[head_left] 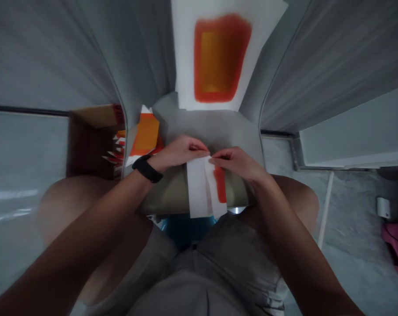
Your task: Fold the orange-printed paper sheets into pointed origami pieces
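Near the front edge of a grey chair seat, a white paper piece (pixel 198 188) with an orange-red patch hangs partly folded between my hands. My left hand (pixel 187 150), with a black band on its wrist, pinches the paper's top edge. Close beside it, my right hand (pixel 233 161) grips the top right part of the same paper between thumb and fingers. The fingertips of both hands nearly meet. Folded orange-and-white paper pieces (pixel 146 134) lie on the seat left of my left hand.
White sheets with a red-bordered orange area (pixel 218 61) rest against the chair back. An open cardboard box (pixel 92 147) with spiky red-and-white pieces stands at the left. On the floor at the right are a pink object (pixel 396 245) and a small white device (pixel 383 207).
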Demonstrator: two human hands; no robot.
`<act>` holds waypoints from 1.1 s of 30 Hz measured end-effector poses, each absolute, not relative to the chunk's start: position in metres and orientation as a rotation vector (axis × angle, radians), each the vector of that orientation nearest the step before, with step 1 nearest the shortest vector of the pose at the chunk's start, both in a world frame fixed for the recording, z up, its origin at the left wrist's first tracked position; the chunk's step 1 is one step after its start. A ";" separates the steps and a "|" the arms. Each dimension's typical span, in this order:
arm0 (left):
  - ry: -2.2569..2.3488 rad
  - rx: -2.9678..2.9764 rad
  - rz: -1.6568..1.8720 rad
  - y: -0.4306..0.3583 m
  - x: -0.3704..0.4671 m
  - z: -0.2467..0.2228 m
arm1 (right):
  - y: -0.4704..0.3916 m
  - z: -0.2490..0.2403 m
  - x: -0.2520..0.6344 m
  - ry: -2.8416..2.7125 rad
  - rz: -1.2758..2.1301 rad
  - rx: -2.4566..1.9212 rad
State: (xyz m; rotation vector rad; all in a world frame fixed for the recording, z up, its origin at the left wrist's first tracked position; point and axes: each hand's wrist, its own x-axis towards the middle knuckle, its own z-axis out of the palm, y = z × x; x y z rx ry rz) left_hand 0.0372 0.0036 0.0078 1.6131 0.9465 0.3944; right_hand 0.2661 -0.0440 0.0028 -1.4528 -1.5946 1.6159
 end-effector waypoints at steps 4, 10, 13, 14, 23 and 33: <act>0.985 1.586 0.415 0.002 0.039 0.009 | -0.044 0.002 0.267 -1.601 1.621 -1.446; 0.936 1.557 0.418 0.003 0.037 0.008 | -0.044 0.002 0.269 -1.629 1.574 -1.457; 0.902 1.584 0.390 0.005 0.036 0.004 | -0.045 0.000 0.269 -1.626 1.568 -1.448; 0.902 1.594 0.384 0.006 0.036 0.003 | -0.045 0.000 0.269 -1.622 1.570 -1.443; 1.002 1.516 0.490 0.001 0.043 -0.001 | -0.045 0.011 0.270 -1.755 1.562 -1.393; 1.098 1.518 0.502 0.002 0.046 0.005 | -0.044 0.008 0.272 -1.682 1.562 -1.454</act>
